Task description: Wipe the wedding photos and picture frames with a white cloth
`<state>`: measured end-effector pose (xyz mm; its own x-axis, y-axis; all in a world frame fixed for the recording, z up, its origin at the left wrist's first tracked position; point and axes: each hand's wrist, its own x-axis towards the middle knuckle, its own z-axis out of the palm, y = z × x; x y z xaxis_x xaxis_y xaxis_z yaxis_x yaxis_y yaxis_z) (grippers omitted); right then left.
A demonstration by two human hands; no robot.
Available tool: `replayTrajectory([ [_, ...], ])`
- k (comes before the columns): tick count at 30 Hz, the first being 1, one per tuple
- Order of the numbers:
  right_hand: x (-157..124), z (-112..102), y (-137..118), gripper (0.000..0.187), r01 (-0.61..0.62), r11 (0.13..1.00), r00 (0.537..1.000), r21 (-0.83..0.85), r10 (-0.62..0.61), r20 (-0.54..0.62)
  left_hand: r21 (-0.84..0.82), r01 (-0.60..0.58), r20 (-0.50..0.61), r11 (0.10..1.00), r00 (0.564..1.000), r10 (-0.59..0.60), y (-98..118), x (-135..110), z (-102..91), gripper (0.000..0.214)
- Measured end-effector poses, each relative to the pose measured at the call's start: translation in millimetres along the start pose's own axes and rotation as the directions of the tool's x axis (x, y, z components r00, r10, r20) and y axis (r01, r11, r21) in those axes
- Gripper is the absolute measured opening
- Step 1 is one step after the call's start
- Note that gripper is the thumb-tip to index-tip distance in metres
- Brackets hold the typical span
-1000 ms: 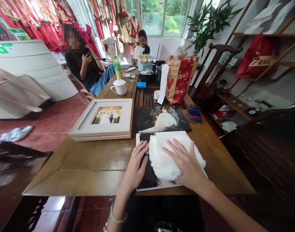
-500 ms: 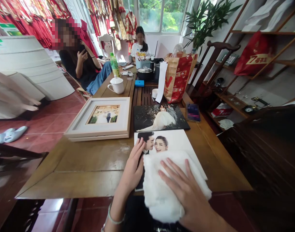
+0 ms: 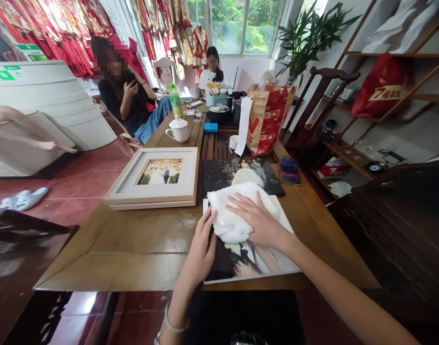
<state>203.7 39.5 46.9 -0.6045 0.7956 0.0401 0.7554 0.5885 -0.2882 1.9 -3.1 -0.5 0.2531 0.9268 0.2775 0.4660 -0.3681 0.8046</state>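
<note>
A photo print of a couple (image 3: 276, 263) lies at the table's front edge. Over its upper part my right hand (image 3: 257, 218) has hold of a folded white cloth (image 3: 233, 227), fingers spread across the top and pressing down; the thumb is hidden. The cloth covers the faces on the print and overlaps the dark wedding photo panel (image 3: 219, 175) behind it. My left hand (image 3: 203, 244) rests on the print's left edge with its fingers stretched out, the tips close to or touching the cloth.
To the left lie stacked framed photos (image 3: 154, 196). Farther back stand a white lidded mug (image 3: 178, 131), a green bottle (image 3: 175, 100) and a red paper bag (image 3: 269, 122). A phone (image 3: 290, 170) lies at right. One person (image 3: 115, 100) sits at left, another (image 3: 212, 76) at the far end.
My right hand has slid the cloth away from me, up the print onto the edge of the dark panel. The print's lower part now shows. My left hand stays at the left edge.
</note>
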Motion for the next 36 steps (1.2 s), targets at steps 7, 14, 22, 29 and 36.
replayTrajectory([
  [7, -80, 15, -55, 0.083, -0.133, 0.985, 0.991, -0.106, 0.128, -0.047, -0.001, -0.06, 0.013, 0.998, 0.998, 0.06, 0, 1, 0.2, 0.05],
  [14, -69, 14, -40, 0.079, -0.172, 0.984, 0.985, -0.05, 0.169, -0.043, -0.018, -0.073, 0.014, 0.997, 0.997, 0.074, -2, 1, 0.2, 0.051],
  [22, 0, 9, -9, 0.08, -0.169, 0.985, 0.983, -0.027, 0.167, -0.072, -0.017, -0.065, 0.021, 0.998, 0.998, 0.066, -5, 3, -0.5, 0.049],
  [29, -68, 19, -55, 0.083, -0.201, 0.977, 0.979, -0.07, 0.197, -0.057, -0.01, -0.058, 0.028, 0.998, 0.998, 0.058, -4, 3, -1.1, 0.048],
  [36, -107, 15, -53, 0.07, -0.101, 0.994, 0.995, 0.039, 0.101, 0.007, 0.0, -0.065, 0.031, 0.998, 0.997, 0.065, -4, 3, -2.3, 0.043],
])
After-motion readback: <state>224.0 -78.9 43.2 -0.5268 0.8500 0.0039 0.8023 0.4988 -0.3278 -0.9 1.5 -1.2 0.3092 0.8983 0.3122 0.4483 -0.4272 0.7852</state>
